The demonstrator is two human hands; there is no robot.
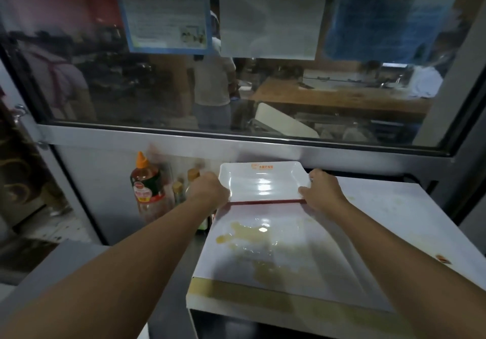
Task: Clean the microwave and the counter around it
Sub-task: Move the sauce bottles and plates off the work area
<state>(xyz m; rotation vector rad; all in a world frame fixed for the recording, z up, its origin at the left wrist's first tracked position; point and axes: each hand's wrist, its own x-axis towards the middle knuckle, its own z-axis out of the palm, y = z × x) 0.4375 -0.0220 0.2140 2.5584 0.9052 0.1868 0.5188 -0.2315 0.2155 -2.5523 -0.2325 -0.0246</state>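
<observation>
The left hand [210, 190] and right hand [322, 190] grip opposite side edges of the white rectangular tray [263, 180], fingers curled around its rim. The tray sits at the rear edge of the microwave [394, 220] top, behind a yellowish spill [252, 233].

My hands grip a glossy white rectangular plastic tray [263, 183]; beneath it, the smooth white painted-metal microwave top [394, 212] bears shiny, greasy yellow smears.

Microwave [315, 259] front cut off by bottom edge, door not seen; right side runs off at 4 o'clock. Left hand [209, 190] fingers hidden under white tray [263, 180]. Small bottles [184, 183] at 9 o'clock behind left wrist, blurred. Papers [168, 20] on window at 12 o'clock unreadable
</observation>
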